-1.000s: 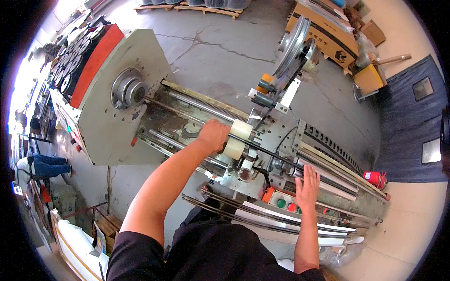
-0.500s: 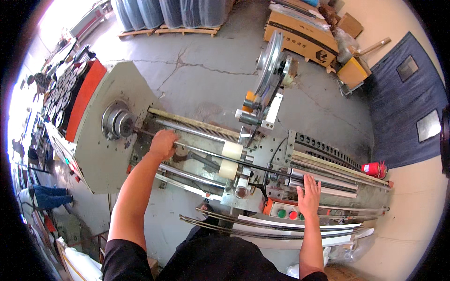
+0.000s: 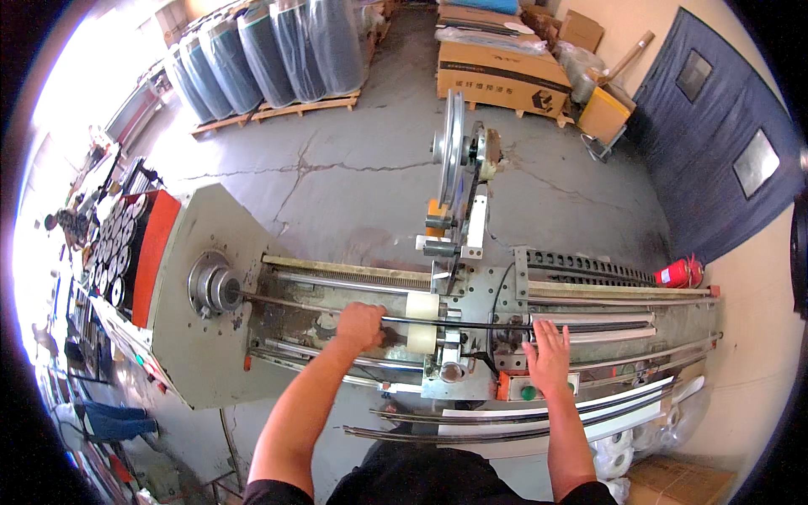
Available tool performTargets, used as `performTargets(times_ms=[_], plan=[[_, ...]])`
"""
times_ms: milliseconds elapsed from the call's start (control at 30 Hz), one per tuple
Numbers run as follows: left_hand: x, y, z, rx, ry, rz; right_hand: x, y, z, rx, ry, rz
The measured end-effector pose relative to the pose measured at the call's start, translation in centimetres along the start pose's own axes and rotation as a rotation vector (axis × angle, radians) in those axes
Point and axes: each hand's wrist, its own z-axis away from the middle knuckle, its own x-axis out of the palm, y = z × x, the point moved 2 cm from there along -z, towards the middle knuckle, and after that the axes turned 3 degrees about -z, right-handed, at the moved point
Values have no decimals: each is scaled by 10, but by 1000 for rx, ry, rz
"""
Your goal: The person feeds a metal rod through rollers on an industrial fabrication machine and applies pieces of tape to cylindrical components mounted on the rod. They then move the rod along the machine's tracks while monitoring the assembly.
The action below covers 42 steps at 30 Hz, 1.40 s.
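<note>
A long thin rod [image 3: 471, 325] runs from the round chuck [image 3: 224, 290] of a lathe-like machine, across the cream roller [image 3: 422, 324], toward the metal rollers on the right. It is bare and brownish near the chuck, black farther right. My left hand [image 3: 362, 326] is closed around it just left of the cream roller. My right hand [image 3: 549, 358] lies flat with fingers stretched out, its fingertips at the left end of the metal rollers [image 3: 598, 325]. Whether its palm touches the rod I cannot tell.
Beyond the carriage stands a belt-driven wheel [image 3: 452, 151]. A button box [image 3: 528, 392] sits beneath my right forearm. Several dark rods [image 3: 471, 421] lie along the near side by a white board. A fire extinguisher [image 3: 680, 273] stands at right; wrapped rolls [image 3: 278, 55] are on pallets behind.
My left hand has slid right along the rod, from nearer the chuck to beside the cream roller. My right hand stays by the metal rollers, still flat. The view has shifted.
</note>
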Motion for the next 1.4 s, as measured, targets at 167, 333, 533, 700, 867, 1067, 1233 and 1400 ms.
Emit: performTargets(times_ms=[167, 333, 533, 700, 867, 1067, 1233, 1400], plan=[[4, 36, -8, 82, 77, 11, 16, -40, -6, -3, 19, -31], [-8, 10, 8, 89, 149, 74, 19, -48, -7, 33, -23, -47], [-5, -78, 31, -75, 60, 56, 8, -20, 0, 89, 21, 26], [-2, -160, 51, -163, 53, -91, 4, -3, 3, 115, 72, 58], [-2, -158, 40, -233, -110, -112, 3, -8, 4, 134, 87, 62], [0, -58, 13, -6, -11, -10, 13, -37, 1, 111, 59, 52], [-8, 18, -3, 64, 13, 15, 28, -70, -7, 122, 7, 54], [-5, 41, -3, 252, 170, -47, 35, -113, -13, 74, 27, -36]])
